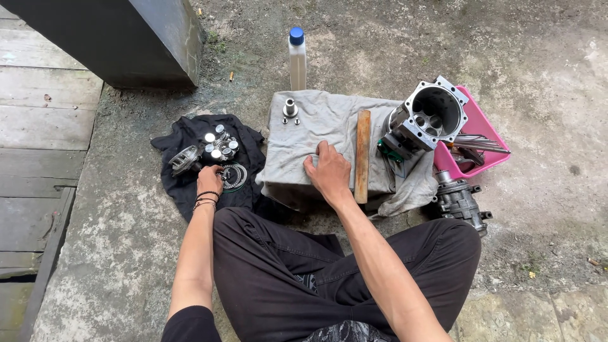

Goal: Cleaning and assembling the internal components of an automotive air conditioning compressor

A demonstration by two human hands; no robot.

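the left hand (209, 180), fingers curled down among the small shiny metal parts (218, 145) on the black cloth (190, 136), should pinch one piece cleanly, while the right hand (329, 170), flat and holding nothing, steadies the grey cloth-covered block (316, 123) beside the wooden stick (362, 155).

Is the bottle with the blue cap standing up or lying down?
Standing up. The bottle sits upright on the concrete, blue cap on top, behind the cloth-covered block.
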